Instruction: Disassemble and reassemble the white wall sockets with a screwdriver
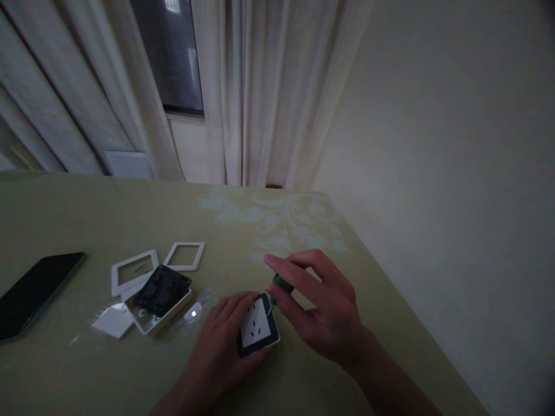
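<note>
A wall socket (255, 328) with a white slotted face and a dark border rests at the front middle of the table. Around its left side my left hand (228, 329) is closed, with fingers over the top edge and thumb along the bottom. My right hand (323, 306) pinches the green handle of a screwdriver (282, 283). The screwdriver slants down to the left, its thin shaft meeting the socket near the upper right border. Whether the tip sits in a screw is too small to tell.
Left of my hands, a white box (151, 329) holds a black socket part (162, 292). Behind lie white frames (115, 280) (185, 268). A clear plastic wrapper (195, 312) and a white plate (113, 321) are nearby. A dark phone (37, 292) lies far left; a wall (455, 202) borders the right.
</note>
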Demonstrator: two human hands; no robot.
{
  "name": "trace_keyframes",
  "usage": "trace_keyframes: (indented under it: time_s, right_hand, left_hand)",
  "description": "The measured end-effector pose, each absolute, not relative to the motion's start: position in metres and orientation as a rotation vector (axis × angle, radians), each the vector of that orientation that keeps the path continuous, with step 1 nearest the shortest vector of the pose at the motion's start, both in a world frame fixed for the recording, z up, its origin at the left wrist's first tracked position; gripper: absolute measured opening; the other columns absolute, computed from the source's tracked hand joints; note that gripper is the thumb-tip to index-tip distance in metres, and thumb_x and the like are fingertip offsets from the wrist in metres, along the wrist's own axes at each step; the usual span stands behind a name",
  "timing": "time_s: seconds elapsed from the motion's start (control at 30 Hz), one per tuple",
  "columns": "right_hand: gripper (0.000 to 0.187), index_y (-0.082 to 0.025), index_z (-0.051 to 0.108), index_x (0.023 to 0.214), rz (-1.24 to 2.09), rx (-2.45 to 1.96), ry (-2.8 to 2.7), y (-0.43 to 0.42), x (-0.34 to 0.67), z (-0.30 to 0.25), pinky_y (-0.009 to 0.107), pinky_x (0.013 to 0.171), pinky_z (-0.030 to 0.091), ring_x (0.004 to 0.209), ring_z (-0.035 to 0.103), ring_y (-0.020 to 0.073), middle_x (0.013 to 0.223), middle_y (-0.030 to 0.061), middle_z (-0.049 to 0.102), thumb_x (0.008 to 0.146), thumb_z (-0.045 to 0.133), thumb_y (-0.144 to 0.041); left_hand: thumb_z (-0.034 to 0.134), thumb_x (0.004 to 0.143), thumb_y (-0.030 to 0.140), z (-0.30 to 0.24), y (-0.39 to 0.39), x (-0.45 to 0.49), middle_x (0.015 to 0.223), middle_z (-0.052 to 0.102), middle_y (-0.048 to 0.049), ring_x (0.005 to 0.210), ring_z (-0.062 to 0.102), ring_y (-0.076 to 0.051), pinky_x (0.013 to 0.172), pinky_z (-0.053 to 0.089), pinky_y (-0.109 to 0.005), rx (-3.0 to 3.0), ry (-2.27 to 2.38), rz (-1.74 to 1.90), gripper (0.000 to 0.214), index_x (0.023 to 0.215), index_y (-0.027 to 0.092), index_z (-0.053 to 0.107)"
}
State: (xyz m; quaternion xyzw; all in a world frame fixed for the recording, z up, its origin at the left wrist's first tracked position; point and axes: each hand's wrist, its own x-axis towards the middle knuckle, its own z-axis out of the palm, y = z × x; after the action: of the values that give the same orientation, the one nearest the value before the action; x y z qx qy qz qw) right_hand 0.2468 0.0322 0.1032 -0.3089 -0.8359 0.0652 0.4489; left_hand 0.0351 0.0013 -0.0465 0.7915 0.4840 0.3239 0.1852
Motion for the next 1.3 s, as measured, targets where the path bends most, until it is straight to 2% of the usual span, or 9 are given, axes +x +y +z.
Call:
trace_keyframes:
  time_s: [0.17, 0.27, 0.43, 0.53, 0.8, 0.9, 1.03, 1.2, 1.3]
  right_hand:
    - [0.047, -0.021, 0.058, 0.156, 0.29, -0.736, -2.14, 0.0302, 0.2458, 0.104, 0.041, 0.105, 0.062, 0.124, 0.069, 0.0241, 0.137, 0.0122, 0.07, 0.109, 0.054, -0.018]
    - [0.037, -0.023, 0.071, 0.142, 0.084, -0.76, -2.049, 0.0301, 0.2462, 0.1033, 0.037, 0.088, 0.065, 0.098, 0.073, 0.0214, 0.109, 0.0077, 0.074, 0.105, 0.069, -0.022]
    - [0.043, -0.02, 0.062, 0.152, 0.188, -0.758, -2.144, 0.0311, 0.2479, 0.104, 0.041, 0.101, 0.063, 0.118, 0.071, 0.0246, 0.132, 0.0125, 0.072, 0.109, 0.058, -0.021]
    - [0.038, -0.02, 0.069, 0.143, 0.067, -0.761, -2.097, 0.0299, 0.2486, 0.1055, 0.04, 0.093, 0.064, 0.099, 0.073, 0.0227, 0.107, 0.0082, 0.075, 0.105, 0.068, -0.022]
    - [0.04, -0.02, 0.066, 0.148, 0.035, -0.781, -2.155, 0.0259, 0.2467, 0.1088, 0.042, 0.095, 0.064, 0.105, 0.073, 0.0249, 0.113, 0.0104, 0.076, 0.109, 0.064, -0.027]
    - [0.048, -0.02, 0.055, 0.159, 0.187, -0.762, -2.195, 0.0284, 0.247, 0.1085, 0.043, 0.105, 0.061, 0.124, 0.069, 0.0257, 0.137, 0.0134, 0.071, 0.111, 0.055, -0.023]
    - [0.043, -0.021, 0.065, 0.149, 0.038, -0.765, -2.102, 0.0304, 0.2488, 0.1083, 0.039, 0.091, 0.063, 0.098, 0.071, 0.0225, 0.106, 0.0077, 0.076, 0.106, 0.068, -0.021]
    - [0.051, -0.017, 0.053, 0.16, 0.183, -0.773, -2.179, 0.0299, 0.2488, 0.1062, 0.042, 0.1, 0.062, 0.115, 0.07, 0.0241, 0.13, 0.0128, 0.072, 0.109, 0.05, -0.015]
    - [0.048, -0.02, 0.062, 0.153, -0.042, -0.794, -2.072, 0.0317, 0.248, 0.1001, 0.039, 0.089, 0.064, 0.097, 0.072, 0.0224, 0.107, 0.0084, 0.075, 0.106, 0.065, -0.018]
  left_hand:
    - [0.088, 0.08, 0.034, -0.047, 0.0007, 0.0339, 0.143, 0.071, -0.01, 0.128, 0.068, -0.039, 0.108, 0.058, -0.06, 2.252, 1.376, 0.92, 0.076, 0.148, 0.032, 0.054]
    - [0.088, 0.078, 0.031, -0.0476, -0.0001, 0.0331, 0.143, 0.071, -0.0093, 0.128, 0.069, -0.039, 0.105, 0.06, -0.06, 2.251, 1.389, 0.941, 0.078, 0.149, 0.033, 0.054]
    - [0.089, 0.079, 0.036, -0.0461, 0.0, 0.0327, 0.142, 0.073, -0.0085, 0.127, 0.07, -0.039, 0.106, 0.061, -0.06, 2.246, 1.381, 0.955, 0.075, 0.148, 0.033, 0.057]
    - [0.088, 0.081, 0.038, -0.0455, 0.0008, 0.0328, 0.14, 0.073, -0.0077, 0.126, 0.07, -0.04, 0.104, 0.062, -0.058, 2.241, 1.379, 0.961, 0.073, 0.147, 0.034, 0.058]
    - [0.088, 0.082, 0.038, -0.0498, 0.0014, 0.0329, 0.141, 0.072, -0.0089, 0.128, 0.069, -0.038, 0.107, 0.059, -0.059, 2.242, 1.369, 0.951, 0.072, 0.147, 0.033, 0.057]
    - [0.088, 0.082, 0.038, -0.0494, 0.0008, 0.033, 0.143, 0.071, -0.0087, 0.129, 0.068, -0.038, 0.108, 0.058, -0.059, 2.24, 1.361, 0.948, 0.077, 0.15, 0.035, 0.054]
    - [0.089, 0.081, 0.033, -0.0462, 0.0001, 0.0335, 0.144, 0.07, -0.0097, 0.129, 0.067, -0.038, 0.108, 0.058, -0.06, 2.228, 1.371, 0.92, 0.077, 0.149, 0.033, 0.053]
    - [0.088, 0.081, 0.035, -0.0453, -0.0001, 0.0338, 0.145, 0.069, -0.0096, 0.13, 0.066, -0.038, 0.11, 0.057, -0.059, 2.219, 1.371, 0.895, 0.077, 0.15, 0.032, 0.054]
    - [0.088, 0.081, 0.034, -0.0474, -0.0002, 0.0337, 0.146, 0.07, -0.0104, 0.131, 0.067, -0.039, 0.108, 0.057, -0.059, 2.235, 1.392, 0.912, 0.078, 0.151, 0.032, 0.054]
